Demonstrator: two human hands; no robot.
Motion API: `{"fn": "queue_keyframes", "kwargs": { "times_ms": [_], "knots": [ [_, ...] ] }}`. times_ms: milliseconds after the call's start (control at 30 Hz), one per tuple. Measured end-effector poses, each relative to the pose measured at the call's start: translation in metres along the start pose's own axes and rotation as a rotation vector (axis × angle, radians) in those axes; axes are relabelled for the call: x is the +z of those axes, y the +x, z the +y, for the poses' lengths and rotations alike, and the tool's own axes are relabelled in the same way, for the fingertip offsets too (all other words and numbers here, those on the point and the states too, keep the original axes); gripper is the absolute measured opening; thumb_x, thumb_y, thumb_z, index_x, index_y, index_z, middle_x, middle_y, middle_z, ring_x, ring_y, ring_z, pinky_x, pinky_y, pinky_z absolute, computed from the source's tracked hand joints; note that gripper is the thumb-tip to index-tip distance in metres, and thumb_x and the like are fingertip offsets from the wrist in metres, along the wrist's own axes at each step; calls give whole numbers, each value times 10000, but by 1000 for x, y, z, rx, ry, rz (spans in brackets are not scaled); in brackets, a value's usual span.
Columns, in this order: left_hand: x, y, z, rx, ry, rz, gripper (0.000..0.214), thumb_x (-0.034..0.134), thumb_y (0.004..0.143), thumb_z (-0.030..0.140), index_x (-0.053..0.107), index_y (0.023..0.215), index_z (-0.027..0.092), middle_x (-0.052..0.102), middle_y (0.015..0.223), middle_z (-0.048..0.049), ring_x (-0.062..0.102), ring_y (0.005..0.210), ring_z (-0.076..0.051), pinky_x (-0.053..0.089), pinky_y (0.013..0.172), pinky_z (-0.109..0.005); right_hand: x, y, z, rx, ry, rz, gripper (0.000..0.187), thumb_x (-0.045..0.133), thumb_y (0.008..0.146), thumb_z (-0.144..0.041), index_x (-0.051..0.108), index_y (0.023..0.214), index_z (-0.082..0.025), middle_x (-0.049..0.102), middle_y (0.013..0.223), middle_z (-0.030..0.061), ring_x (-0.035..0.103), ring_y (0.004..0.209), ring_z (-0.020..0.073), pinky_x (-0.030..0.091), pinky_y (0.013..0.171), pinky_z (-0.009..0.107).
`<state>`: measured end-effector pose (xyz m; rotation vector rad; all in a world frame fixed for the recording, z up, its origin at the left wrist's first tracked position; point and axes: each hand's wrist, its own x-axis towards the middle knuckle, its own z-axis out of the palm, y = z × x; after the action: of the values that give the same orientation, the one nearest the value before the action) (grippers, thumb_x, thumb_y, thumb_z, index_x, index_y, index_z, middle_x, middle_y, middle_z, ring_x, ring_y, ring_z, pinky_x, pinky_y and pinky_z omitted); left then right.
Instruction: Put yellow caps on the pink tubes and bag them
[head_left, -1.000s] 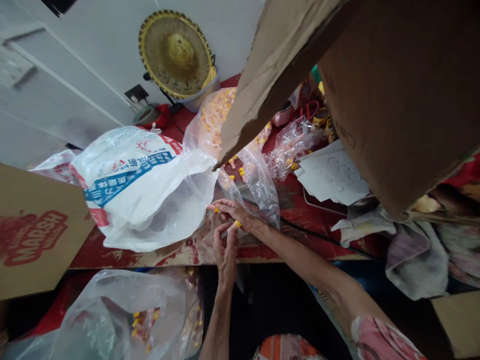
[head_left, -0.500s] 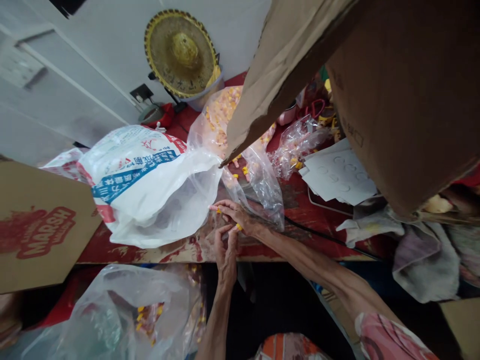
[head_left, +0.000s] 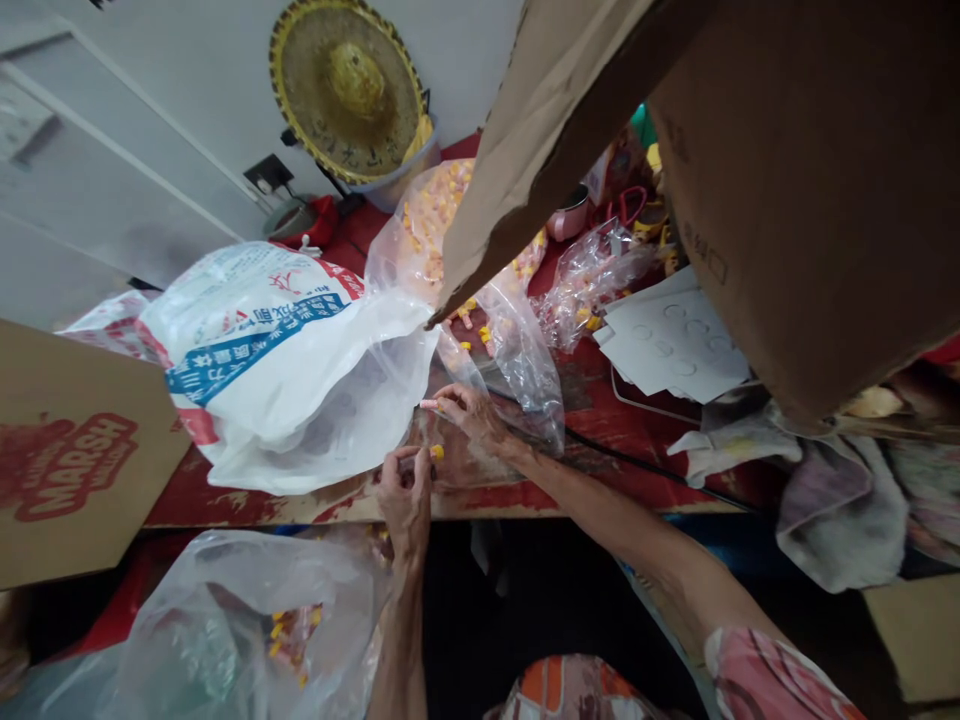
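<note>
My right hand pinches a small pink-and-white stick above the red table, by the mouth of a white woven sack. Lower and to the left, near the table's front edge, my left hand is closed, with a small yellow plastic piece at its fingertips. Whatever else lies inside the left fingers is too small to make out. The two hands are apart. Behind them, a clear plastic bag lies with several pink-and-yellow pieces at its opening.
A torn cardboard flap hangs over the table from a large box on the right. At left stands a printed carton. A translucent bag of pieces sits below the table edge. Papers and a rag lie right.
My left hand has moved left and away from my right hand, with the yellow piece at its fingers. My right hand keeps the pink stick near the sack. The whole view has shifted slightly.
</note>
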<state>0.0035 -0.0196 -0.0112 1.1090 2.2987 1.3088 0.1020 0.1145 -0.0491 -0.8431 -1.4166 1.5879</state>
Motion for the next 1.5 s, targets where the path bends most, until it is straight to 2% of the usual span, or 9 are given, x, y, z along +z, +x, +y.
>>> {"fn": "queue_keyframes", "kwargs": {
  "times_ms": [100, 200, 433, 600, 767, 967, 1167, 1300, 1500],
  "knots": [
    [2, 7, -7, 139, 286, 97, 268, 668, 865, 500, 660, 875, 232, 675, 748, -26, 617, 712, -187, 431, 669, -280, 1, 1, 4, -2, -14, -5, 275, 627, 939, -459, 701, 890, -198, 712, 887, 0, 607, 811, 146, 442, 767, 271],
    [10, 16, -13, 139, 411, 34, 166, 680, 856, 377, 612, 789, 241, 673, 725, -30, 601, 685, -187, 371, 654, -272, 1, 2, 5, 25, -25, -14, 248, 616, 933, -417, 693, 873, -189, 690, 838, -5, 596, 776, 140, 440, 763, 272],
    [-2, 32, -15, -18, 193, -145, 256, 678, 849, 492, 601, 806, 252, 683, 692, 9, 640, 661, -178, 431, 634, -261, -1, 2, 3, 21, -12, -17, 271, 633, 914, -450, 682, 842, -193, 666, 804, -11, 589, 768, 143, 430, 711, 263],
    [1, 17, -19, 59, 155, 60, 277, 649, 877, 526, 606, 871, 252, 702, 729, -13, 665, 681, -195, 463, 650, -285, -1, 3, 5, 32, -34, -27, 249, 634, 927, -416, 699, 857, -186, 678, 806, -14, 567, 735, 132, 427, 715, 264],
    [8, 15, -21, 152, 251, -52, 192, 667, 878, 440, 617, 879, 255, 689, 733, -13, 661, 695, -201, 447, 664, -287, -3, 1, 2, -2, -64, -42, 282, 656, 929, -448, 712, 862, -180, 705, 869, 9, 588, 791, 146, 424, 739, 273],
    [8, 16, -17, 151, 275, 72, 183, 676, 883, 420, 627, 894, 244, 694, 772, -19, 658, 718, -194, 446, 689, -288, -3, 1, 6, 32, -58, -56, 297, 640, 918, -479, 697, 881, -190, 689, 850, 4, 585, 764, 149, 431, 713, 276],
    [7, 24, -17, -79, -88, -207, 428, 741, 777, 613, 580, 855, 224, 605, 655, 35, 553, 587, -137, 419, 597, -250, -4, 1, 5, 39, -75, -66, 300, 627, 910, -492, 677, 879, -197, 667, 814, 0, 580, 747, 149, 433, 699, 276],
    [0, 22, -12, -181, -312, -148, 552, 735, 757, 715, 571, 903, 209, 509, 566, 89, 449, 492, -94, 368, 528, -214, -6, 1, -2, 49, -90, -77, 336, 641, 912, -531, 672, 856, -201, 649, 772, -12, 576, 743, 151, 432, 698, 276],
    [7, 17, -12, 15, 125, -78, 262, 701, 847, 461, 584, 873, 228, 674, 735, 12, 620, 662, -147, 425, 651, -251, -6, 1, 0, 54, -113, -65, 308, 643, 908, -499, 683, 846, -200, 670, 800, -9, 564, 727, 144, 416, 674, 277]
  ]
}}
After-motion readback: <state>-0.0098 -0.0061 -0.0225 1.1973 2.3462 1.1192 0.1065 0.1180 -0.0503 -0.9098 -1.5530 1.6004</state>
